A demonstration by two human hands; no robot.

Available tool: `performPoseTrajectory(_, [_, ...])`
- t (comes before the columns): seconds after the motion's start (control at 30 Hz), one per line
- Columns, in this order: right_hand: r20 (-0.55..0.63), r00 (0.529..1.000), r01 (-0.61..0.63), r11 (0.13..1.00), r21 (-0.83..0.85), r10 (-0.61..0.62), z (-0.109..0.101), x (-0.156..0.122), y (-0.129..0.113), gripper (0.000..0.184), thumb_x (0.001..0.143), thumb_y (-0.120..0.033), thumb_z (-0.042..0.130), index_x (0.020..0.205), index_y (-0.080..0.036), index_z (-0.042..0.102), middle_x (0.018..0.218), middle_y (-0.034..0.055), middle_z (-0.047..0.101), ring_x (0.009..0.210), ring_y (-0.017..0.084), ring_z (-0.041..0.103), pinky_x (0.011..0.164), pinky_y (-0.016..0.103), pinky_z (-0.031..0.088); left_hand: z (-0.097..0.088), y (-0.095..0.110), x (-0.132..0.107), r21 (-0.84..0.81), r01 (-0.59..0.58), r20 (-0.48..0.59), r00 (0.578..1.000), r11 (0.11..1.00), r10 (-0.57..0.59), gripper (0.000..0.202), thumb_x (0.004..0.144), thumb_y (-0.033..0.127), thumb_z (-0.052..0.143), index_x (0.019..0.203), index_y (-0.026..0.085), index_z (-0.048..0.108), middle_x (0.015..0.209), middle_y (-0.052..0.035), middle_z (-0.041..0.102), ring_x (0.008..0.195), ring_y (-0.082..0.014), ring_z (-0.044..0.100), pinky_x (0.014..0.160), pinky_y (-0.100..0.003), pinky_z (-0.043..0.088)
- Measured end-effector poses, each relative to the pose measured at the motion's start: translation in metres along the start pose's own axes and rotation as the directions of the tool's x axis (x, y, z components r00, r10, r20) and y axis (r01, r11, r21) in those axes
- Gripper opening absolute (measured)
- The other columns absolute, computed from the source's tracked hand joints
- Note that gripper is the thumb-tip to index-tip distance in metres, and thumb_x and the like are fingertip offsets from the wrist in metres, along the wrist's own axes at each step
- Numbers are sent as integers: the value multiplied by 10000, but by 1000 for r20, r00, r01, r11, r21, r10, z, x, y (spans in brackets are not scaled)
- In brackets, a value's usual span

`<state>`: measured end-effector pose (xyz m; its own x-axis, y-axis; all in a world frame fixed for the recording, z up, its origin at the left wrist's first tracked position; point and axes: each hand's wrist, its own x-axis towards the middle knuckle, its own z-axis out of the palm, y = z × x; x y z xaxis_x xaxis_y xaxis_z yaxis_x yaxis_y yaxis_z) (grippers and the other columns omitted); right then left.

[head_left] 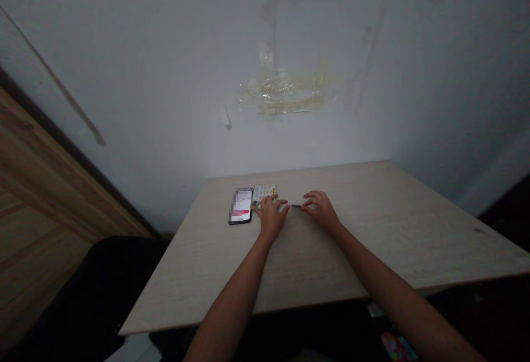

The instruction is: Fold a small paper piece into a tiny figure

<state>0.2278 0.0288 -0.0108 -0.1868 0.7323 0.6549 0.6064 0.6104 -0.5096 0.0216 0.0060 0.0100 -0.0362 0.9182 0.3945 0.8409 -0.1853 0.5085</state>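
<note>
Two hands rest on a table (414, 229) near its far edge, close to the wall (165, 75) behind it. The left hand (271, 216) lies left of centre, its fingertips on the near edge of a packet (264, 191). A phone (240, 206) lies flat just left of that hand, side by side with the packet and touching it. The right hand (321, 210) sits just to the right, with a thin stick (297, 206) on the tabletop between the two hands, at the right fingertips. Tape (285, 94) clings to the wall above the table. A door (37, 196) stands at far left.
</note>
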Motion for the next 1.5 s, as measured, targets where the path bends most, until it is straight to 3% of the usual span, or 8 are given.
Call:
performPoseTrajectory(0.3, [224,974,-20,1000,-20,24,5,-4,1,92,781,-283,719,858,-249,756,965,39,752,1106,259,608,1025,448,421,-4,3,-4,161,-68,66,996,985,58,206,883,426,593,922,340,776,1374,-38,569,1353,-322,348,1113,-700,17])
performPoseTrajectory(0.73, [210,978,2,997,-74,14,4,-3,-6,181,842,-176,619,948,-205,762,964,95,727,986,231,615,914,389,471,-7,5,-7,236,-94,133,989,967,63,245,850,476,627,1072,440,726,1460,-48,479,1389,-356,300,1081,-741,-13])
performPoseTrajectory(1.0, [268,962,64,997,-30,-54,6,-5,-3,282,826,-106,589,1003,-243,760,1074,44,741,1139,248,562,1024,452,426,-3,2,-6,232,-113,107,990,966,90,223,862,436,624,1052,411,737,1463,-53,479,1390,-354,303,1076,-750,28])
performPoseTrajectory(1.1, [281,958,76,996,-42,-62,7,-5,0,281,823,-112,593,994,-255,764,1043,40,748,1129,247,571,1017,452,430,-6,3,-4,246,-115,143,986,962,81,219,859,462,615,1023,408,751,1501,-29,442,1402,-368,282,1081,-744,16])
performPoseTrajectory(1.27, [294,952,106,992,-62,-84,4,-3,-3,236,828,-149,617,970,-259,770,1004,45,746,1092,244,573,1004,439,425,-7,2,-4,254,-129,220,973,958,72,326,851,571,565,1150,499,671,1567,10,346,1456,-383,178,1076,-744,-36])
performPoseTrajectory(1.5, [309,945,122,992,-42,-103,2,-2,-4,196,830,-182,637,946,-269,769,997,44,745,1064,229,585,987,421,422,-4,-3,-3,244,-157,234,967,957,100,347,849,566,579,1190,530,632,1584,18,310,1463,-392,165,1063,-757,-61])
